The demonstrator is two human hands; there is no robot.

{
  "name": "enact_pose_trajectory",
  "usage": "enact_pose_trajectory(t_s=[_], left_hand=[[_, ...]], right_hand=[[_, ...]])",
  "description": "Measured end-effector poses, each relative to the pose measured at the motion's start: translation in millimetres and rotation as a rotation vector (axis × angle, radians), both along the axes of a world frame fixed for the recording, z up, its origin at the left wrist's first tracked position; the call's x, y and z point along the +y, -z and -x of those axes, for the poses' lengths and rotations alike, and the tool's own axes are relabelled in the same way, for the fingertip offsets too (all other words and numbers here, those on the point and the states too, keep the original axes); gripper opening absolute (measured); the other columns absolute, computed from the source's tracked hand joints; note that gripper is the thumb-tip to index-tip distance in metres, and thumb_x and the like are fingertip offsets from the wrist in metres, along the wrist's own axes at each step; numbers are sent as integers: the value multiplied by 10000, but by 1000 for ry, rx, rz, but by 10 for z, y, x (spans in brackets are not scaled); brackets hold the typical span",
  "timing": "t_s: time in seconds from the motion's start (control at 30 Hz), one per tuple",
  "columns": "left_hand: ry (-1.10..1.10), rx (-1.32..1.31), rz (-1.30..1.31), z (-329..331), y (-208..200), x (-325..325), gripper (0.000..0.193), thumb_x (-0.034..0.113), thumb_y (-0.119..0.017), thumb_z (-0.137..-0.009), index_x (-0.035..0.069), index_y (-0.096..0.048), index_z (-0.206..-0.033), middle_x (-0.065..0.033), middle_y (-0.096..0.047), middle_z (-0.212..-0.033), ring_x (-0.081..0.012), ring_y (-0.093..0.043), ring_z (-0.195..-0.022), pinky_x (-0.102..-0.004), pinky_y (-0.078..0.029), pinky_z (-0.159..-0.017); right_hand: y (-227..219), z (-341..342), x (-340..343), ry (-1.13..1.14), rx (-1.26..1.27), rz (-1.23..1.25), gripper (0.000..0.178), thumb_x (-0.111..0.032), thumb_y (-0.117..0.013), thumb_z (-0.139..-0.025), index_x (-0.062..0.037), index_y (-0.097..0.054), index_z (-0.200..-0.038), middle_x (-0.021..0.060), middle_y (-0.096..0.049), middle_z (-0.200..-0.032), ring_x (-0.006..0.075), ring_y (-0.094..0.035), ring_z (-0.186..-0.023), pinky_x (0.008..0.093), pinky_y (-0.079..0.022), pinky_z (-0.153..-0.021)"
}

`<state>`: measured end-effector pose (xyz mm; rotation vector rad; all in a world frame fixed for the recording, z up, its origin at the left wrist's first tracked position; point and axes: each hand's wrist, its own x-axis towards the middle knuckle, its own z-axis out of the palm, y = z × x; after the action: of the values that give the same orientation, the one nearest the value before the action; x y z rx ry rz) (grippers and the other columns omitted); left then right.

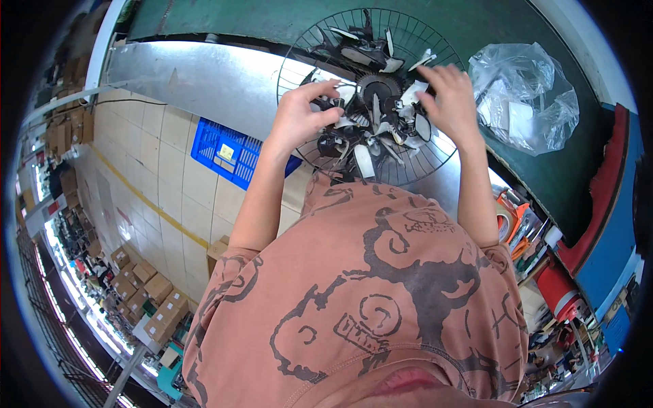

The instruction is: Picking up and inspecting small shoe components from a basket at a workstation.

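A round black wire guard point(448, 56), like a fan grille, lies on the bench with a dark ribbed hub point(378, 84) at its middle. Small black and white parts are heaped over it, among them a white-faced oval piece point(364, 161). My left hand point(299, 115) is at the heap's left side, thumb and forefinger apart around small dark parts. Over the right side is my right hand point(450, 102), its fingers spread and its thumb close to a white piece point(413, 93). Another white piece point(423, 60) is by its fingertips. Neither hand visibly grips anything.
A clear plastic bag point(524, 98) with white pieces in it rests on the green bench top point(435, 20), right of the guard. A blue plastic crate point(224, 153) stands on the tiled floor. Orange-handled tools and tape point(513, 221) crowd below my right arm. Cartons point(166, 316) stand far left.
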<state>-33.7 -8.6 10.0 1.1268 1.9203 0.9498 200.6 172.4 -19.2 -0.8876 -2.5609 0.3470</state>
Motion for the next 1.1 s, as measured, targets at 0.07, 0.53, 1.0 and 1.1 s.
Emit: enact_pose_trajectory(t_s=[0.07, 0.53, 1.0, 1.1], left_hand=[[3, 26, 43, 5, 13, 41, 382, 128, -752, -711, 36, -726, -1081, -58, -723, -949, -129, -642, -842, -280, -507, -767], [-282, -1206, -266, 219, 197, -133, 273, 142, -554, -881, 3, -608, -1110, -128, -672, -970, -195, -664, -850, -315, -558, -764], [-305, -404, -308, 23, 102, -80, 202, 31, -703, -847, -6, -716, -1046, -48, -714, -979, -102, -646, -891, -245, -517, -813], [-387, -371, -399, -11, 93, -124, 301, 31, -706, -856, -15, -670, -1151, -82, -691, -1073, -127, -639, -980, -260, -508, -870]], right_hand=[[100, 50, -140, 3, -35, 162, 250, -187, -698, -827, -111, -714, -1065, 140, -619, -1154, 340, -562, -1039, 431, -478, -881], [-503, 189, -425, -146, 232, 471, 323, -207, -713, -828, -135, -708, -1143, 92, -691, -1000, 252, -573, -817, 347, -490, -770], [54, 1336, -242, -289, -207, 312, 239, -153, -672, -809, -66, -688, -1031, 128, -685, -1026, 325, -652, -967, 428, -521, -839], [-35, 1192, -241, -310, 68, 365, 207, -114, -689, -799, -49, -683, -996, 122, -687, -974, 312, -670, -872, 380, -531, -791]])
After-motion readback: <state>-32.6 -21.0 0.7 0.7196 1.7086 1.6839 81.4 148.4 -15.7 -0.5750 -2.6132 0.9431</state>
